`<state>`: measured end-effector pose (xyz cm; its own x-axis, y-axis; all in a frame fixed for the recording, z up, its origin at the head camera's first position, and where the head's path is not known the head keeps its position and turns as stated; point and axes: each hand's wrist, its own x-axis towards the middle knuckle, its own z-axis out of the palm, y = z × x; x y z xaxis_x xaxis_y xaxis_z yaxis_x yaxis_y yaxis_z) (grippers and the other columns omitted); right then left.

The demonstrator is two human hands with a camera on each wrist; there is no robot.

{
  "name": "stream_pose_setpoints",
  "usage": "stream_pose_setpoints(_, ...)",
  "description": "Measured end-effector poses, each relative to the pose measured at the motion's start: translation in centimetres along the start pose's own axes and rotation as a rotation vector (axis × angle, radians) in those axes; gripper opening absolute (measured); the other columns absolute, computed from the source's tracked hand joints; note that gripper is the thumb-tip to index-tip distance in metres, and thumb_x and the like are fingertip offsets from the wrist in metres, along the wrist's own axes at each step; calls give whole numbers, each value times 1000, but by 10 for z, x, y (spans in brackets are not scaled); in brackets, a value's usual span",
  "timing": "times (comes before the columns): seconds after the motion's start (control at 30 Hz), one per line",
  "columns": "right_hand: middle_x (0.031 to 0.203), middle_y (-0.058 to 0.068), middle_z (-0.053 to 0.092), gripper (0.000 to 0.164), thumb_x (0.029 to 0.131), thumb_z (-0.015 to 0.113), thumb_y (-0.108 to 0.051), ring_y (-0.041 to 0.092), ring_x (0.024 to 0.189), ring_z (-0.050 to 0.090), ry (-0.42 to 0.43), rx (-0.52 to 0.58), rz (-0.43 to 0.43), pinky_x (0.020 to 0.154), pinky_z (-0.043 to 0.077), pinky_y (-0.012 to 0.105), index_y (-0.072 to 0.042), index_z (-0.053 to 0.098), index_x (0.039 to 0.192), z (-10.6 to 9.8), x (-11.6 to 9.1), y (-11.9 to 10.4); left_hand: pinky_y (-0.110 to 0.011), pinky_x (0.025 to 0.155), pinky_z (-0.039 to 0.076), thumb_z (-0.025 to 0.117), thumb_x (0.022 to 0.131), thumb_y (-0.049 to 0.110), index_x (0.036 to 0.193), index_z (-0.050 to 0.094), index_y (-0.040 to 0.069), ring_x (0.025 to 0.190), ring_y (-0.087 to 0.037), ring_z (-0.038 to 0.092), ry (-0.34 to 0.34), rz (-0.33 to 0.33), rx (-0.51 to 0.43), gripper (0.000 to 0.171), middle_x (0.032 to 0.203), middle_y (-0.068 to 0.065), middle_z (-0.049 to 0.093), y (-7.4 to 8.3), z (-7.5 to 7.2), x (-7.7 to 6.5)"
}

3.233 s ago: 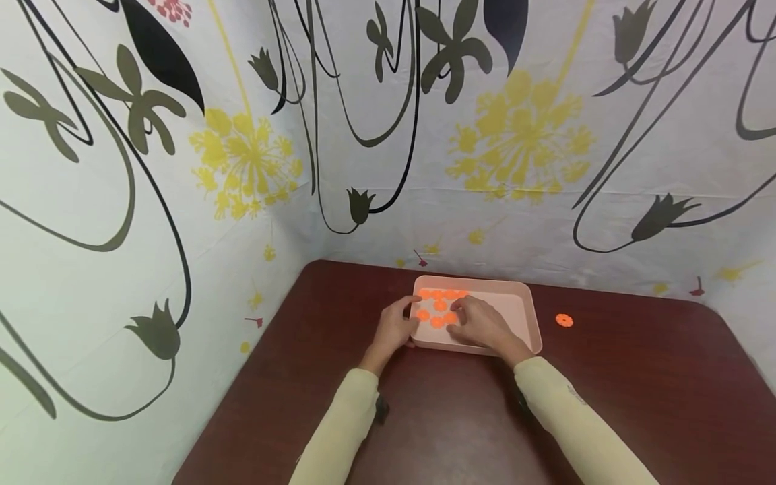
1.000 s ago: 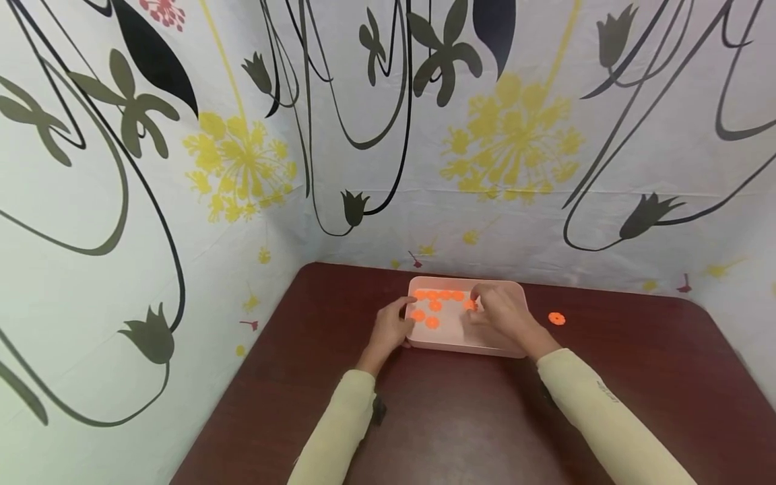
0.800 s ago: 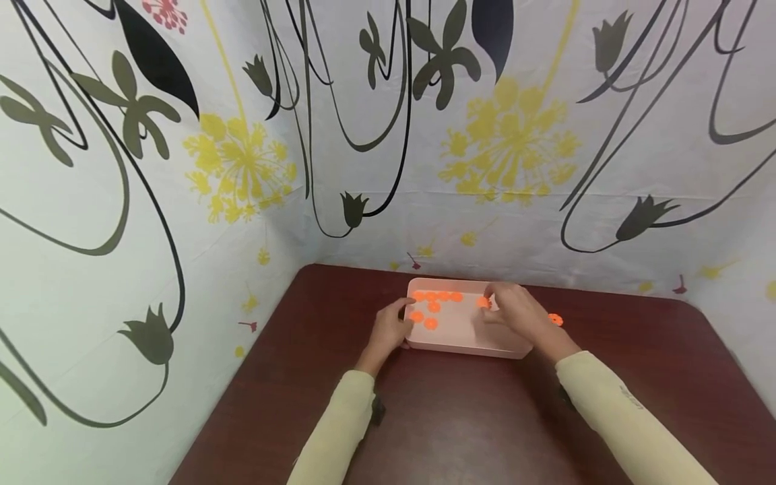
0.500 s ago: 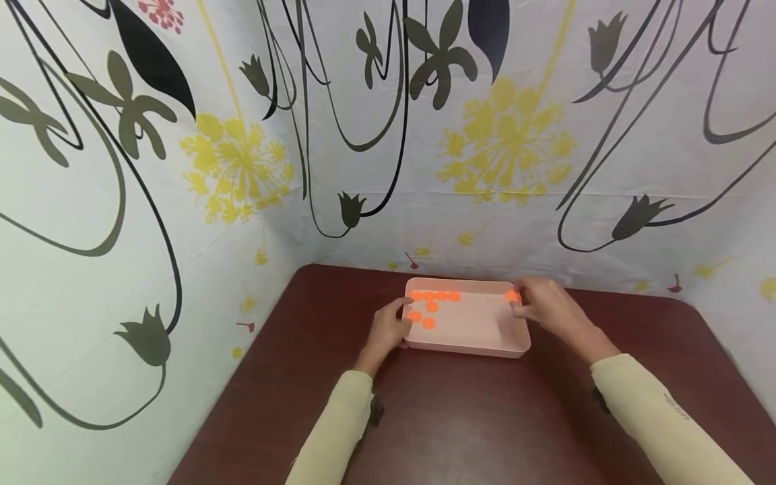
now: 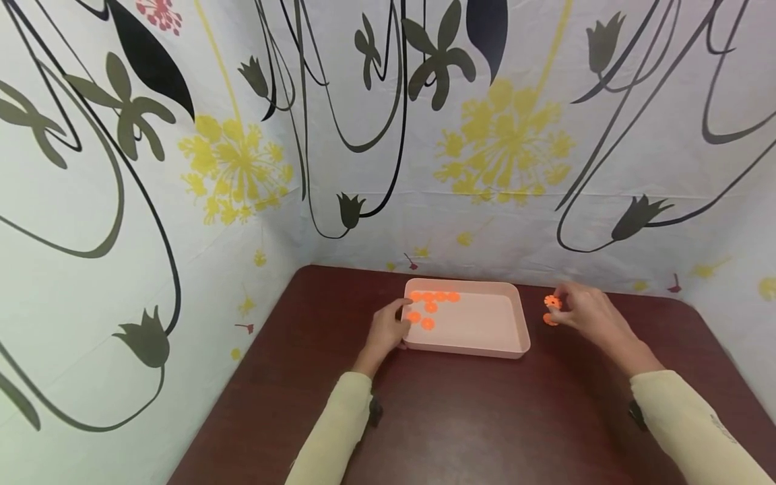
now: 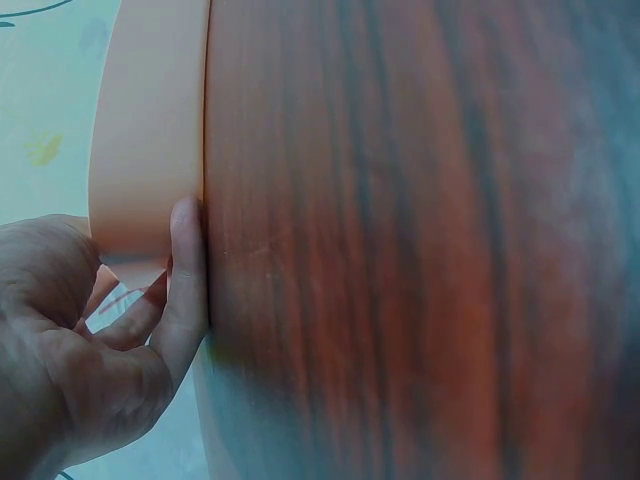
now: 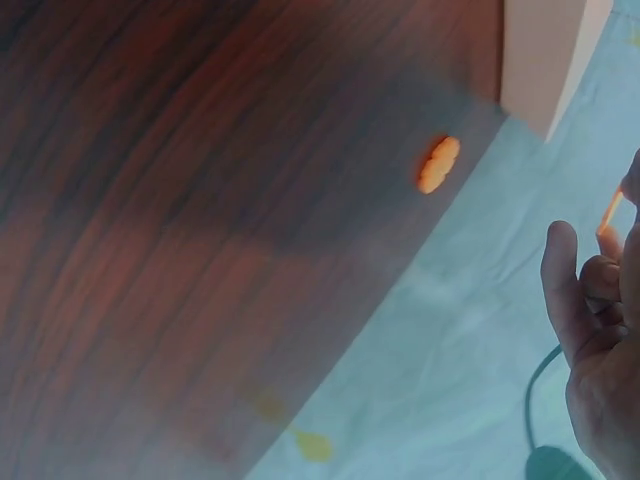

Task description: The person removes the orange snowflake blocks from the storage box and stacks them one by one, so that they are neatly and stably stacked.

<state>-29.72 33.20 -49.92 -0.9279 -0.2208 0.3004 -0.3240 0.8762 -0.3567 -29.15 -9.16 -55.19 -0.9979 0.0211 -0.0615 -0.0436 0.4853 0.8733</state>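
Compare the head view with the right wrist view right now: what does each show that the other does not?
Only the head view shows the left hand gripping the left end of the tray, and the seven visible orange discs inside it.

Only the right wrist view shows a clear gap between the pinched disc and the loose disc, which crowd together in the head view.

Both show the right hand, those two discs, part of the tray, the table and the patterned backdrop.

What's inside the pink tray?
Seven orange pieces lie in the pink tray: four along the back, three nearer. The grip of the left hand covers part of its left end, so I can't tell what's under there.
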Motion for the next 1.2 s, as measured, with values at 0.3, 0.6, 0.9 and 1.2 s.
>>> stream_pose_setpoints(0.3, 83, 11, 69, 33, 84, 85, -19, 20, 69, 59, -85, 8, 72, 57, 47, 31, 1, 64, 100, 9, -2, 24, -32, 45, 58, 64, 99, 5, 148, 61, 22, 45, -22, 59, 4, -5, 19, 52, 86, -11, 66, 0, 0, 0)
stream_pose_setpoints(0.6, 81, 9, 66, 39, 84, 84, -25, 19, 68, 56, -155, 18, 125, 57, 45, 31, 4, 66, 102, 29, 2, 38, -30, 45, 58, 63, 100, 4, 148, 61, 21, 45, -19, 58, 8, 4, 12, 51, 116, -13, 71, -1, 1, 1)
stream_pose_setpoints(0.9, 79, 8, 62, 33, 85, 82, -22, 19, 68, 53, -210, -4, 134, 57, 41, 29, 3, 66, 99, 40, 3, 42, -32, 45, 58, 64, 99, 4, 149, 60, 23, 44, -18, 57, 1, 5, 11, 53, 94, -10, 68, -2, 1, 2)
stream_pose_setpoints(1.2, 81, 10, 62, 31, 87, 80, -21, 20, 68, 52, -231, -20, 127, 57, 42, 30, 3, 65, 99, 44, 3, 44, -32, 43, 58, 64, 100, 5, 148, 60, 25, 41, -17, 58, -9, -12, 52, 53, 66, -4, 57, -4, 0, 7)
